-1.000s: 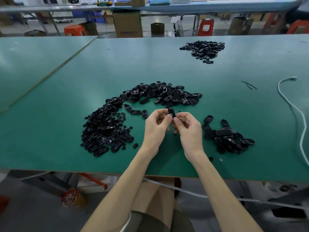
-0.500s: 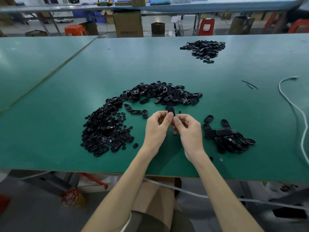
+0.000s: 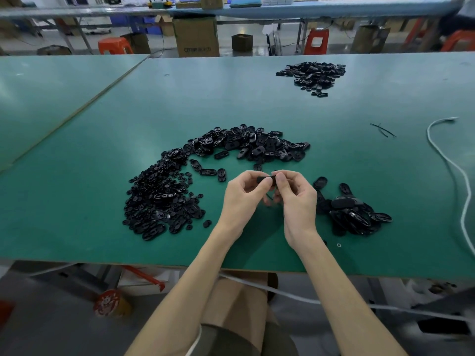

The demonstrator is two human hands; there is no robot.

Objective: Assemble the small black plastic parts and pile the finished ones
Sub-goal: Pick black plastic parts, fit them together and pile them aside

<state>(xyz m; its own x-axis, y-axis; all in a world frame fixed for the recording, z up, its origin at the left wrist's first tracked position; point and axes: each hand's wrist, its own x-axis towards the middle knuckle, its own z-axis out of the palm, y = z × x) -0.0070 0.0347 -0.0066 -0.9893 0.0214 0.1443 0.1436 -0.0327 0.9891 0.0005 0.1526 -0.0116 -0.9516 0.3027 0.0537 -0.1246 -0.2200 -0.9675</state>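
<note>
Head view: the left hand (image 3: pixel 244 194) and right hand (image 3: pixel 295 199) both pinch one black part (image 3: pixel 264 179) between thumb and forefinger, above the table (image 3: pixel 77 201). Best to squeeze it squarely until it seats, then drop it on the small pile (image 3: pixel 354 214) at four o'clock.

Held part (image 3: pixel 264 179): you are pinching smooth black plastic that is looking fairly matt.
Left pile (image 3: pixel 159 199), left of the held part: black plastic, glinting glossily where light is catching it.
Right pile (image 3: pixel 354 217), right of the held part: black plastic, showing shiny rims.
Table top (image 3: pixel 257 104), under the held part: you are working over a smooth green covering that is giving off a soft sheen.
Table edge (image 3: pixel 154 264), nearer you than the held part: brown board is showing, looking raw.
Cable (image 3: pixel 460 181), far right of the held part: a smooth white sheath is lying there.
Box (image 3: pixel 196 37), far behind the held part: matt brown cardboard is facing you.
</note>
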